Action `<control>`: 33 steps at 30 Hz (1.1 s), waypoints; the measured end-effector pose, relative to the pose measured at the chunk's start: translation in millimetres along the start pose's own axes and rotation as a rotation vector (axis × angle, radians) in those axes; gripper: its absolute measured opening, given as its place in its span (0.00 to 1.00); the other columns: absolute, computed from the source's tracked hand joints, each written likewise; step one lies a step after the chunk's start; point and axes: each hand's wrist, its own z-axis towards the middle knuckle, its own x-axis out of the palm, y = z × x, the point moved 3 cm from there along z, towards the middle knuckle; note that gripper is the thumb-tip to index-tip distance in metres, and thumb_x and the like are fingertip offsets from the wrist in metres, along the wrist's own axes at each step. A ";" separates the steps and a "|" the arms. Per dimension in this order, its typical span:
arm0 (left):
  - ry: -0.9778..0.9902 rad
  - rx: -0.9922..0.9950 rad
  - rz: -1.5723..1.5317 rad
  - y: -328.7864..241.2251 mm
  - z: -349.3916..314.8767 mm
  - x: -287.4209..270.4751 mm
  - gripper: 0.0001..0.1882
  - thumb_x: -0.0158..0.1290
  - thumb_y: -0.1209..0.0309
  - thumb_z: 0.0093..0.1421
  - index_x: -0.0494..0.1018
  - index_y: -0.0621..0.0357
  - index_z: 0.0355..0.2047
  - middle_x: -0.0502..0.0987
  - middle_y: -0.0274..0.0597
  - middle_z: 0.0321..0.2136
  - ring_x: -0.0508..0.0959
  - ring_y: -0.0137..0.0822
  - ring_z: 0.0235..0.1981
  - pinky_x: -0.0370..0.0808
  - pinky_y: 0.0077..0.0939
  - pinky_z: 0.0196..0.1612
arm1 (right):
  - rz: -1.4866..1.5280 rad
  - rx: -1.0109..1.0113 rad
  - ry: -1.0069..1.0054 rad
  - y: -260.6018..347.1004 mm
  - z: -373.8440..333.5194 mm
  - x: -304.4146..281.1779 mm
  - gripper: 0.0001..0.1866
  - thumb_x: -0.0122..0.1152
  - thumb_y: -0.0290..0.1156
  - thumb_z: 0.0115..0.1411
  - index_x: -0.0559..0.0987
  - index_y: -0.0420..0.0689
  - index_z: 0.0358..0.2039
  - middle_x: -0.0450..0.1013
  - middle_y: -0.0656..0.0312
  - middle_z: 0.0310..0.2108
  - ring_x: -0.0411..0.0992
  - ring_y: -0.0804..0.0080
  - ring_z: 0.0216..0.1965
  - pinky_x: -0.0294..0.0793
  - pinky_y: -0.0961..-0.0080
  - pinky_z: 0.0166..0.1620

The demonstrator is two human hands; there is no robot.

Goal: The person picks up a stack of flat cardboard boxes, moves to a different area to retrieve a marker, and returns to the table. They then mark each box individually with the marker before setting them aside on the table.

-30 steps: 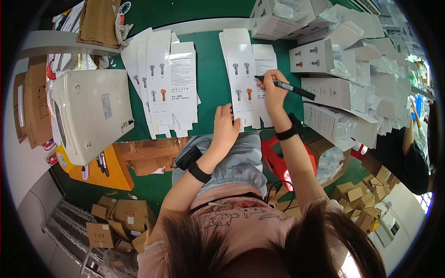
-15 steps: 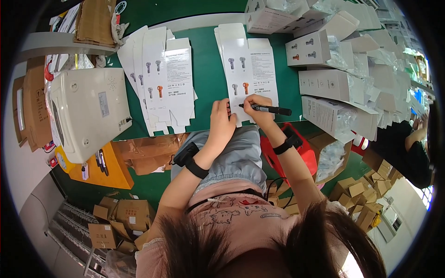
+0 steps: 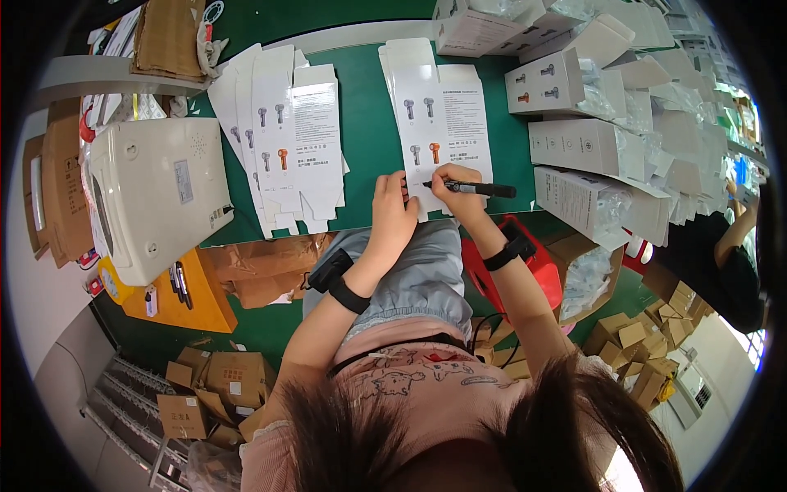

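Observation:
A flat white printed box blank (image 3: 459, 107), with small fan-like pictures on it, lies on top of another blank on the green table (image 3: 361, 107). My right hand (image 3: 457, 189) is closed around a black marker pen (image 3: 484, 189). The pen's tip is at the lower part of the blank, and its thick end points right. At the blank's lower left edge rests my left hand (image 3: 391, 211), fingers loosely bent and touching the edge. To the left, a second stack of similar flat box blanks (image 3: 313, 115) lies slightly fanned out.
White boxes (image 3: 571, 150) with clear plastic bags crowd the table's right side. A cream-coloured machine (image 3: 156, 197) stands at the left, above an orange surface with pens (image 3: 182, 285). A red stool (image 3: 537, 271) and cardboard boxes (image 3: 238, 377) are below. Another person's arm (image 3: 735, 234) shows far right.
The marker's tip end has shifted very slightly on the blank with my right hand. My left hand stays at the blank's edge.

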 end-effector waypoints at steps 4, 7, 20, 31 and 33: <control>-0.031 -0.047 -0.074 -3.4 -0.3 0.1 0.18 0.51 0.83 0.44 0.64 0.67 0.37 0.67 0.46 0.31 0.73 0.37 0.29 0.72 0.24 0.33 | 0.528 0.327 -0.142 -4.8 -4.0 -4.2 0.05 0.51 0.23 0.49 0.70 0.38 0.19 0.68 0.59 0.15 0.66 0.77 0.15 0.65 0.83 0.20; -0.058 -0.104 -0.152 -5.4 -1.1 -3.1 0.18 0.51 0.83 0.43 0.64 0.67 0.37 0.67 0.47 0.30 0.72 0.37 0.29 0.70 0.24 0.32 | 0.661 0.329 -0.195 3.3 -5.8 -7.0 0.06 0.48 0.24 0.52 0.68 0.38 0.20 0.68 0.59 0.15 0.66 0.77 0.16 0.65 0.84 0.21; -0.183 -0.235 -0.338 -6.5 -24.2 -165.0 0.20 0.52 0.79 0.47 0.64 0.64 0.42 0.72 0.43 0.29 0.72 0.32 0.29 0.69 0.21 0.33 | 0.516 0.206 -0.344 26.5 46.6 -56.6 0.06 0.47 0.26 0.53 0.67 0.38 0.21 0.66 0.61 0.15 0.66 0.80 0.18 0.63 0.86 0.22; 0.099 0.021 -0.036 -5.6 -7.5 -18.6 0.24 0.53 0.77 0.44 0.61 0.65 0.43 0.62 0.52 0.41 0.66 0.48 0.40 0.68 0.30 0.39 | 0.171 0.173 -0.189 -14.5 68.4 -7.6 0.03 0.52 0.22 0.49 0.71 0.36 0.21 0.70 0.63 0.15 0.67 0.83 0.16 0.65 0.88 0.22; 0.121 0.025 -0.067 -5.9 -7.5 -4.7 0.25 0.53 0.78 0.44 0.60 0.65 0.44 0.61 0.52 0.42 0.67 0.48 0.39 0.69 0.30 0.38 | 0.163 0.169 -0.204 -15.1 67.7 -6.9 0.03 0.52 0.22 0.49 0.71 0.36 0.21 0.70 0.64 0.14 0.67 0.83 0.16 0.64 0.88 0.22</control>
